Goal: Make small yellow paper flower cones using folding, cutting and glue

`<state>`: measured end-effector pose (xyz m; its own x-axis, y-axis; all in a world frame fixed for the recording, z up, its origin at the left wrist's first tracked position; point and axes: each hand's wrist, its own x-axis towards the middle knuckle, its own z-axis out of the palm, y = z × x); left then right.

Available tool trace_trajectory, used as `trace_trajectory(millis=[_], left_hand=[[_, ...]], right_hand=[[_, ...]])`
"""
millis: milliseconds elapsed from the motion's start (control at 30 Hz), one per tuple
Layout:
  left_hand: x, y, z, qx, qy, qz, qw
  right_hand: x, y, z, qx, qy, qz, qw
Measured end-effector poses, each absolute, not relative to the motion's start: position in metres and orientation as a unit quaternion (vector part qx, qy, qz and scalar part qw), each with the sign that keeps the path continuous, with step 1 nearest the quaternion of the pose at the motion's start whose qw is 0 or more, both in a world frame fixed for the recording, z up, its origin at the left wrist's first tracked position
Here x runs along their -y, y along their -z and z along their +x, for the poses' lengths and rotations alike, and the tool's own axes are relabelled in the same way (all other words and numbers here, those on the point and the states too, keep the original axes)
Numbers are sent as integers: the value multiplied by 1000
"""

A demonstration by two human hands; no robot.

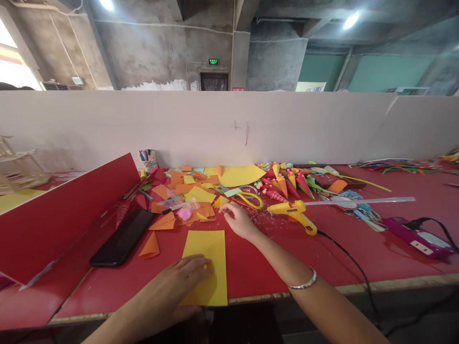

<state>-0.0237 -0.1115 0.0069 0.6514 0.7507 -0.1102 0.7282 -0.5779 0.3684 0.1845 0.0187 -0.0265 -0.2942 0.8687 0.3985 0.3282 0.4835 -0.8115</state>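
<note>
My left hand (190, 279) lies flat on a yellow sheet (215, 246) at the table's front edge, its fingers stretched over the sheet. My right hand (236, 220) reaches past the sheet's far end, fingers slightly bent and apart, and nothing shows in it. Just beyond its fingertips are a small yellow piece (219, 201) and scissors with yellow handles (256, 203). Whether the fingertips touch the piece I cannot tell. Orange and yellow scraps (201, 193) are strewn to the left of this hand. To its right lies a yellow glue gun (296, 212) with a clear glue stick (362, 201).
A black phone (124, 239) and an orange cone (149, 246) lie at left, beside a standing red board (71, 215). Small red and yellow cones (287, 181) are heaped at the back. A purple power strip (418, 236) sits at right. The glue gun's black cord (353, 260) runs over the front edge.
</note>
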Motion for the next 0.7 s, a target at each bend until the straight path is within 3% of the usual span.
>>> trace_trajectory(millis=[233, 367, 700], left_hand=[[112, -5, -35, -442, -114, 873, 172], [113, -8, -15, -409, -118, 887, 178], [100, -14, -10, -354, -59, 911, 203]], right_hand=[[16, -22, 202, 838, -383, -269, 281], [56, -37, 219, 896, -339, -232, 169], [89, -1, 240, 911, -259, -278, 162]])
